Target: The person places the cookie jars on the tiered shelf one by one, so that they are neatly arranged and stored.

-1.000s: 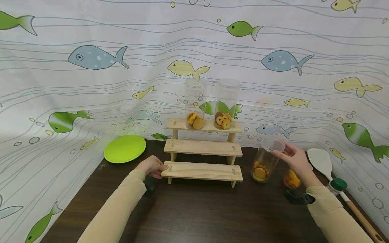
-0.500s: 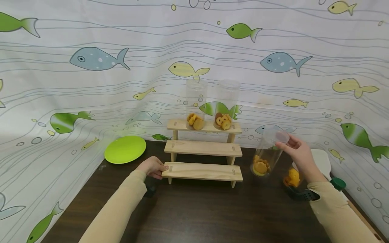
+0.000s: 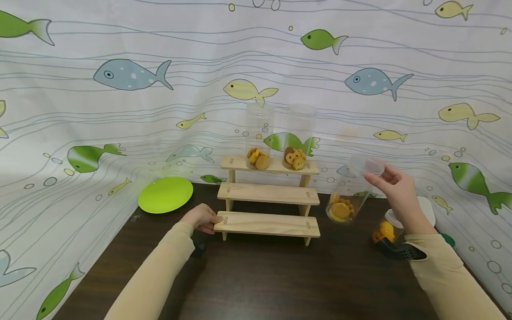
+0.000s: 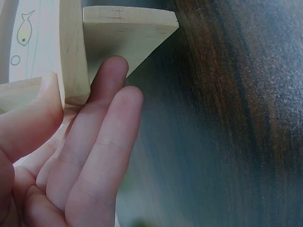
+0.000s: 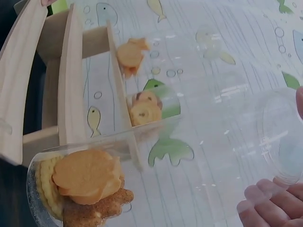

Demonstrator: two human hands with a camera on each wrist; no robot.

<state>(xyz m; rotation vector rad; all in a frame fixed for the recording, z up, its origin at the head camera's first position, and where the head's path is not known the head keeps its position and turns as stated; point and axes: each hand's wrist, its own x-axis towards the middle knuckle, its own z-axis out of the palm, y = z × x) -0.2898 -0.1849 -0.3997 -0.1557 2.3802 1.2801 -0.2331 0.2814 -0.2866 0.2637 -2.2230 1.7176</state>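
Note:
At the right, my right hand (image 3: pixel 401 192) grips a clear plastic jar (image 3: pixel 354 189) near its top. The jar tilts and appears raised off the table, with several biscuits (image 5: pixel 87 175) at its bottom. My left hand (image 3: pixel 199 218) pinches the left end of the lowest step of a three-step wooden display rack (image 3: pixel 268 223). In the left wrist view, the thumb (image 4: pixel 35 118) lies on one face of that board and the other fingers reach under it. Two similar clear jars (image 3: pixel 259 129) with biscuits stand upright on the top step.
A lime-green plate (image 3: pixel 165 195) lies at the back left of the dark table (image 3: pixel 280 280). Near my right wrist stands a small jar (image 3: pixel 388 229) of orange snacks. Behind the right arm are a white spatula head (image 3: pixel 427 210) and a green lid (image 3: pixel 448 240), partly hidden. A fish-patterned sheet hangs behind.
My right hand has lifted the jar slightly up and away from the table, and the jar leans more. The left hand keeps its hold on the rack.

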